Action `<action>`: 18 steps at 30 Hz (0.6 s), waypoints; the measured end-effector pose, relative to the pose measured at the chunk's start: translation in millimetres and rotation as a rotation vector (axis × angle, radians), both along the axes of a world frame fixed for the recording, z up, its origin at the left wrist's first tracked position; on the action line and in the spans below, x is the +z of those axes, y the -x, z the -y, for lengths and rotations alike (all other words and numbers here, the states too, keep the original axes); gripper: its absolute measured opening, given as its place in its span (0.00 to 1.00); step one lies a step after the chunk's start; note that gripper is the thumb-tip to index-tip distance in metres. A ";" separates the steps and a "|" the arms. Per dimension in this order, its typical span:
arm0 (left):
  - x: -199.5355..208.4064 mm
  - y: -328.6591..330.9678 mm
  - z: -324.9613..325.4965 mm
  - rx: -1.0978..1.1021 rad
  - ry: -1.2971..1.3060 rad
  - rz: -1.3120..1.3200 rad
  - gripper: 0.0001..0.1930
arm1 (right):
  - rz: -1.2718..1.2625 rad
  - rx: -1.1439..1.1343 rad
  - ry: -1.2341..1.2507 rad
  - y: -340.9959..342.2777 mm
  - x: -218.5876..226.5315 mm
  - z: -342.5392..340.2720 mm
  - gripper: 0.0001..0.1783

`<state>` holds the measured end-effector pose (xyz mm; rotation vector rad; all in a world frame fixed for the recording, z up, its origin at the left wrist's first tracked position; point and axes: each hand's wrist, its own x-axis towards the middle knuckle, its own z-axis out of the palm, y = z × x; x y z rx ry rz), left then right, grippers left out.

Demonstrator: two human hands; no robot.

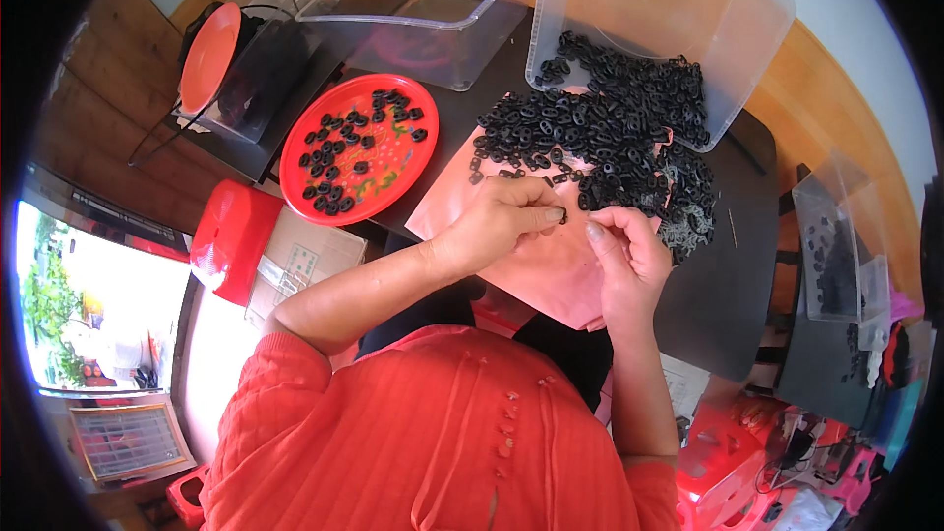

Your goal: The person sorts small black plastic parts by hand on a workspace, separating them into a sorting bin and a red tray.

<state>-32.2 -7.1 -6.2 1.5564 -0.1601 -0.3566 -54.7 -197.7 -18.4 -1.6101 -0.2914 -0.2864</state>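
My left hand (pixel 506 219) pinches a small black part (pixel 561 215) between thumb and fingertips, above a pink sheet (pixel 551 280). Close beside it on the right, my right hand (pixel 632 254) is closed in a pinch too; whatever its fingertips hold is too small to make out. Just beyond both hands spreads a heap of small black two-holed pieces (pixel 551 123), partly spilling from a tipped clear plastic bin (pixel 678 0). Thin greyish scraps (pixel 691 202) lie at the heap's right side. To the left, a red patterned plate (pixel 295 172) carries several black pieces, set apart from each other.
A dark table (pixel 728 275) lies under everything. Another clear bin (pixel 433 44) stands behind the plate. An orange-red dish (pixel 209 57) leans at the far left, above a red stool (pixel 231 241) and a cardboard box (pixel 310 251). Clear containers (pixel 836 246) with black pieces stand far right.
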 end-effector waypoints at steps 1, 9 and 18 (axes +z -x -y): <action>-0.1 2.1 -1.0 0.003 0.006 0.003 0.07 | 0.014 0.012 -0.004 -0.4 0.3 -3.6 0.03; 5.8 17.9 -7.5 0.084 0.180 -0.073 0.06 | 0.082 0.093 0.034 -0.6 -0.6 -24.5 0.03; 0.5 32.7 -13.8 0.120 0.239 -0.076 0.05 | 0.225 0.084 0.210 5.2 3.6 -32.8 0.05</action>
